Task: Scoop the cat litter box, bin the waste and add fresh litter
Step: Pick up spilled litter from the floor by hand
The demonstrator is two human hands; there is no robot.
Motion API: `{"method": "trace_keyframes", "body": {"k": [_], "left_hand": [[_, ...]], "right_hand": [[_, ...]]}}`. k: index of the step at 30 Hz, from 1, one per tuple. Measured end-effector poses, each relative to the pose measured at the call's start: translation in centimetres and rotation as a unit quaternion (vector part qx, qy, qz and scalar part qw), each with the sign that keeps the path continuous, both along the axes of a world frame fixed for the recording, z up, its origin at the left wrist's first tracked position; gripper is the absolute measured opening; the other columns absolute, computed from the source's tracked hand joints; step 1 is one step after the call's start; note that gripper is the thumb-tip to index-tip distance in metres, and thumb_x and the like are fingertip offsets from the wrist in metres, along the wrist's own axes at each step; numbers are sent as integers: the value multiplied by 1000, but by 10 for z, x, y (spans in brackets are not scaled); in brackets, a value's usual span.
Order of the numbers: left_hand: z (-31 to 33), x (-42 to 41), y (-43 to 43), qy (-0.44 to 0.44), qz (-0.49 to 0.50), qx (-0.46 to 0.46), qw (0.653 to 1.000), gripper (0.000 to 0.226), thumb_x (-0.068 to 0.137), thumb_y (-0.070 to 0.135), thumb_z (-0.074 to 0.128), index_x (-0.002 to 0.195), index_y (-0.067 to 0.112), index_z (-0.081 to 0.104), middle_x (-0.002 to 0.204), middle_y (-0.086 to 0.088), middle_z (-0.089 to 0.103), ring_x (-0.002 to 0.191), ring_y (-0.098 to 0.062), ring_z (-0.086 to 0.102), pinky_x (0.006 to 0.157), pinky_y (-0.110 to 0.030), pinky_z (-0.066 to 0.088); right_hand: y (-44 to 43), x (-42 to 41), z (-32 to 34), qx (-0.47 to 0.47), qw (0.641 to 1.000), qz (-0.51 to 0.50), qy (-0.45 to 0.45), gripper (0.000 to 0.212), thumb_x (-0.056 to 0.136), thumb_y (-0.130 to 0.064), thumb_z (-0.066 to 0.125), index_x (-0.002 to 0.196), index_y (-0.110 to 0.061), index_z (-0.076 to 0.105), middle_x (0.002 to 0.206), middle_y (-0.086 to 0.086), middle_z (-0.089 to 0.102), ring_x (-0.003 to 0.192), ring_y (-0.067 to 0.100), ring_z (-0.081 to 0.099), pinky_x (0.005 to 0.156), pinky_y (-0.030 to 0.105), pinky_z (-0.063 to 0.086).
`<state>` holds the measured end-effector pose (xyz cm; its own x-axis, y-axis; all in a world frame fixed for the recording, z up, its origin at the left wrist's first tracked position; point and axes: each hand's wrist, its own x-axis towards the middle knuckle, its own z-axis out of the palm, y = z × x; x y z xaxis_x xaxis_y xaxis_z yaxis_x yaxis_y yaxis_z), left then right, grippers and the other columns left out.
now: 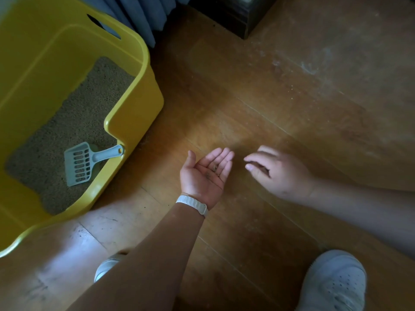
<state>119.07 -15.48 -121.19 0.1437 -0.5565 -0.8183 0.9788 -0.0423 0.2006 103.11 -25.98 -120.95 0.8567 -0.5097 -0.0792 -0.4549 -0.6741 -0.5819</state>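
A yellow litter box (132, 90) stands at the left on the wooden floor, its bottom covered with tan litter (74, 117). A grey slotted scoop (84, 161) lies in the litter with its handle leaning on the box's front rim. My left hand (205, 172) is held palm up over the floor to the right of the box, fingers straight, with a few litter grains (214, 169) lying on the palm. My right hand (277, 171) hovers palm down just to the right of it, fingers loosely curled, thumb and fingertips near the floor.
Scattered litter grains and pale dust mark the wooden floor (292, 86). A dark wooden box (235, 16) and blue curtain (143, 14) stand at the back. My white shoes (334, 283) are at the bottom, and a white band (193, 205) is on my left wrist.
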Motion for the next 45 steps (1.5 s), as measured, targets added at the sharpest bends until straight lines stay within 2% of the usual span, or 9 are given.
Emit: {"method": "trace_keyframes", "body": {"k": [4,10,16,23,27,32,37,42,45], "left_hand": [[-2,-1,-2,-9,-1,10,1000,78,100,54,28,84,-7,75,109,-25,69,99,-34,70,86,-39,56],[-6,-6,-9,-18,-4,19,1000,77,100,53,28,82,-5,75,106,-23,70,99,-34,70,84,-36,57],[-6,-8,-19,-28,-4,17,999,77,100,54,29,81,-5,75,104,-23,71,97,-33,70,90,-37,53],[-10,-9,-24,-38,10,31,999,75,99,53,31,81,-6,74,105,-24,70,98,-34,70,85,-38,56],[-14,-10,-28,-39,9,34,999,75,99,53,31,82,-6,74,106,-24,70,98,-35,70,87,-39,55],[-16,-12,-34,-40,2,27,999,76,99,55,31,80,-4,75,103,-22,71,99,-33,70,85,-36,56],[-17,-14,-38,-41,-1,19,999,77,98,55,30,82,-5,75,105,-22,70,98,-33,70,86,-37,56],[-14,-12,-36,-39,-1,15,999,77,99,55,30,83,-5,75,105,-23,70,98,-33,70,85,-37,56],[-12,-11,-33,-41,-1,18,999,76,99,55,29,84,-5,74,105,-23,70,97,-33,70,84,-37,56]], "right_hand": [[-34,-31,-23,4,996,-40,81,39,95,-39,52,125,-17,65,92,-11,48,67,15,51,58,28,38],[-54,-41,-38,18,994,26,109,41,89,-41,59,128,-27,63,91,-12,46,70,11,49,57,23,36],[-62,-35,-45,35,994,58,88,32,87,-31,68,119,-28,69,84,-8,48,72,14,50,58,35,48],[-66,-39,-53,32,998,46,26,22,85,-21,73,106,-26,75,73,-11,46,64,5,40,56,21,34],[-64,-38,-56,43,999,7,-5,13,89,-21,69,98,-23,78,73,-17,55,66,2,48,58,20,39],[-64,-30,-56,51,998,-23,-9,20,89,-24,59,84,-20,78,80,-8,70,76,13,66,65,27,52],[-67,-25,-56,27,999,-12,36,23,90,-27,50,79,-25,70,79,-11,64,76,16,62,62,33,52],[-65,-23,-53,-11,996,16,89,16,94,-15,51,83,-21,62,84,-7,60,71,24,58,57,35,48],[-63,-17,-48,-21,988,43,150,22,90,-4,51,81,-25,48,83,-9,47,68,21,50,54,32,38]]}}
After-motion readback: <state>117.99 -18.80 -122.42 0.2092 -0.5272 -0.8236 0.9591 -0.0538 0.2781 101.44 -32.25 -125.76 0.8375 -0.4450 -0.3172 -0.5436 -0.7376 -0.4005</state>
